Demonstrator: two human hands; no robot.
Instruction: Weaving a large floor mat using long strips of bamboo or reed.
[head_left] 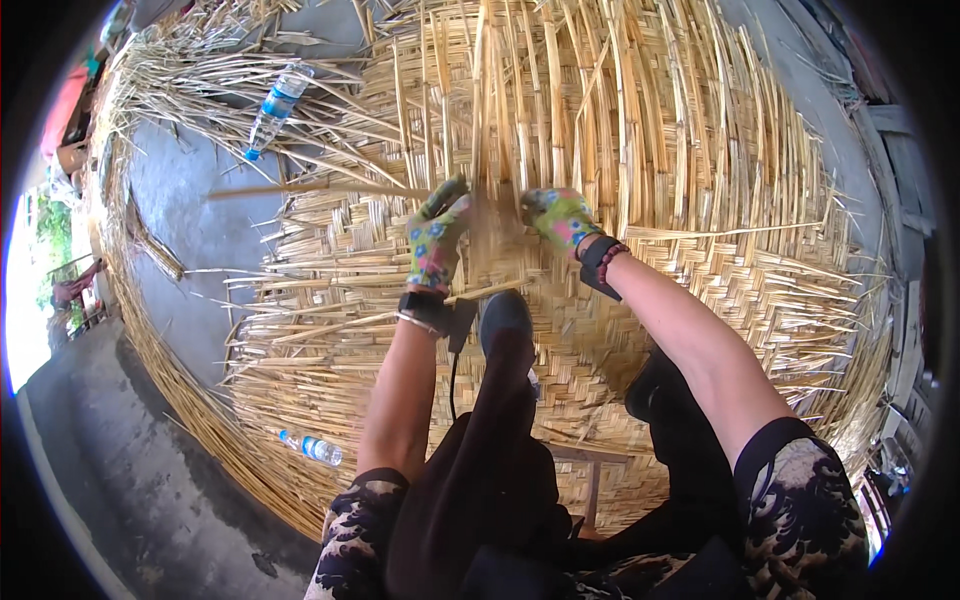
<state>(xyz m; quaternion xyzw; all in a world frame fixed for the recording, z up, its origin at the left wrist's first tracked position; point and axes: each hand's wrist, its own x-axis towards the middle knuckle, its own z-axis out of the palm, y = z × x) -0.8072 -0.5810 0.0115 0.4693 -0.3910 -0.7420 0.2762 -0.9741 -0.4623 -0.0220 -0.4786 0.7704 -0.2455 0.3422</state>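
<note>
A large woven reed mat spreads beneath me, its herringbone weave finished near my feet and its long loose reed strips running away at the far side. My left hand, in a green and pink flowered glove, is closed at the end of a thin reed strip that reaches out to the left. My right hand, gloved alike, has its fingers curled by the upright strips; what they grip is hidden. Between the hands, a bundle of strips is smeared by motion.
A water bottle lies among loose reeds at the far left, and a smaller bottle rests at the near left. My dark shoe stands on the mat. A concrete ledge runs along the left.
</note>
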